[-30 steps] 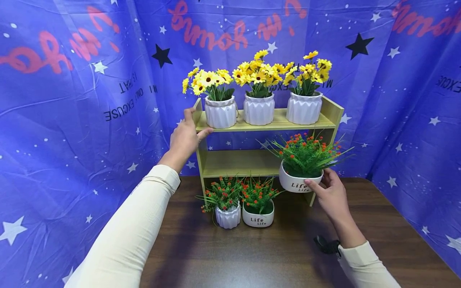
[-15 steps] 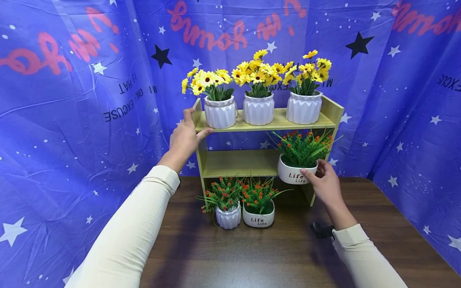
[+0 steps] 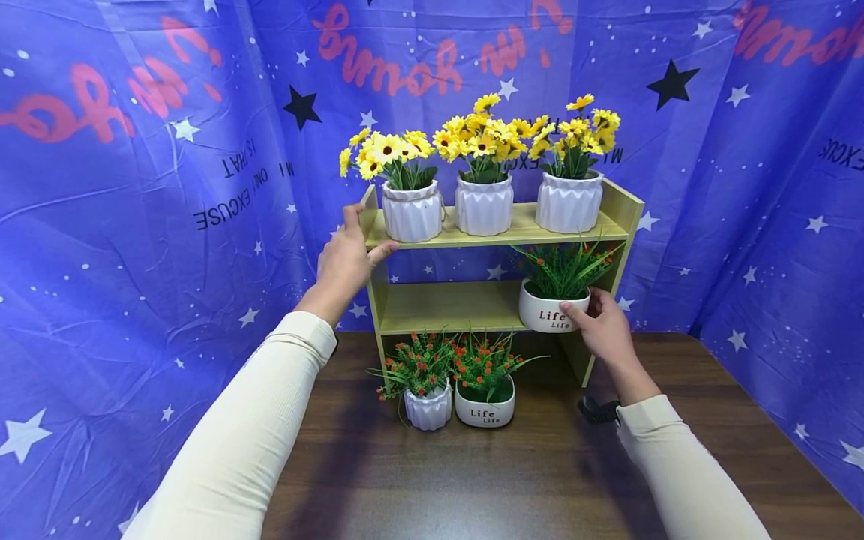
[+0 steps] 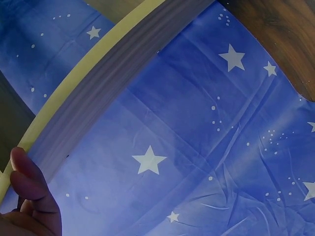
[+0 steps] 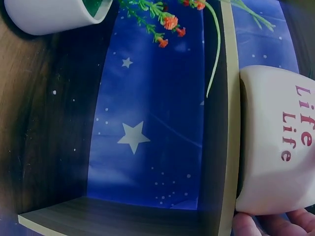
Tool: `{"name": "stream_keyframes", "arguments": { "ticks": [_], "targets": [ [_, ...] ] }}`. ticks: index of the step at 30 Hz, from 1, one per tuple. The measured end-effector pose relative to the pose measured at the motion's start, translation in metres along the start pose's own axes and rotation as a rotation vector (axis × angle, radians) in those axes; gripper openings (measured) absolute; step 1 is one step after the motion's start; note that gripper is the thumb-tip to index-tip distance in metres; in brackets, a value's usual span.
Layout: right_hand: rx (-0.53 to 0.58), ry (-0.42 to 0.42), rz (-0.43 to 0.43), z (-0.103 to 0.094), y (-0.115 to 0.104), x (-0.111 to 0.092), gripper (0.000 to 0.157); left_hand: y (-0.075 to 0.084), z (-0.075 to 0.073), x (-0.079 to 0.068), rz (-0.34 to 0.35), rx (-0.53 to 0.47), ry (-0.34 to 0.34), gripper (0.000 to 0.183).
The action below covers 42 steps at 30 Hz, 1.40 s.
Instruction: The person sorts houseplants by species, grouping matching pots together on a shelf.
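My right hand holds a white oval planter marked "Life", with green grass and orange-red flowers, thumb on its front. The planter is upright at the right end of the middle board of a wooden shelf. In the right wrist view the planter sits close against the board's front edge; whether its base fully rests there is hard to tell. My left hand grips the shelf's upper left side, thumb along the top board's front. The left wrist view shows curled fingers at the panel's edge.
Three ribbed white pots of yellow flowers stand on the top board, the middle one among them. On the brown table, a ribbed pot and another "Life" planter stand before the shelf. A blue star-patterned curtain surrounds the table.
My right hand has moved the planter inward, slightly left and up in the head view, to the middle board's right end. The left hand has stayed on the shelf.
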State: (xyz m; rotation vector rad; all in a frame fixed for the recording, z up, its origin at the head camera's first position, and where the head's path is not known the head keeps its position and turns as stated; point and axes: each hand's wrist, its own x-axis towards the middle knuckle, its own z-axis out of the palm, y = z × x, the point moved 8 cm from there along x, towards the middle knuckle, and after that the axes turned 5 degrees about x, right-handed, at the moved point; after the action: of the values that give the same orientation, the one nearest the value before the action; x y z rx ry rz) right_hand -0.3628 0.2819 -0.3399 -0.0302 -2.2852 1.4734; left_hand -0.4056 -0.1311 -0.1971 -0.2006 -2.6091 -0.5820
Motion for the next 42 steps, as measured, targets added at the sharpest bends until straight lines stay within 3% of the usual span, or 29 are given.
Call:
{"name": "stream_keyframes", "arguments": {
  "ticks": [7,27,36,42],
  "targets": [
    [-0.023,-0.027,-0.004,0.003,-0.001,0.012,0.076,-0.001,0.000,0.001,0.003,-0.007,0.010,0.086],
    [0.044,-0.066,-0.001,0.012,-0.001,0.030,0.069,-0.001,-0.001,0.001,0.006,-0.007,0.027,0.085],
    [0.067,-0.061,-0.017,0.012,-0.002,0.025,0.071,-0.001,0.000,0.002,0.003,-0.006,0.017,0.085],
    [0.074,-0.015,0.004,0.008,-0.004,0.005,0.078,-0.001,-0.001,0.002,0.010,-0.009,0.026,0.085]
  ]
}}
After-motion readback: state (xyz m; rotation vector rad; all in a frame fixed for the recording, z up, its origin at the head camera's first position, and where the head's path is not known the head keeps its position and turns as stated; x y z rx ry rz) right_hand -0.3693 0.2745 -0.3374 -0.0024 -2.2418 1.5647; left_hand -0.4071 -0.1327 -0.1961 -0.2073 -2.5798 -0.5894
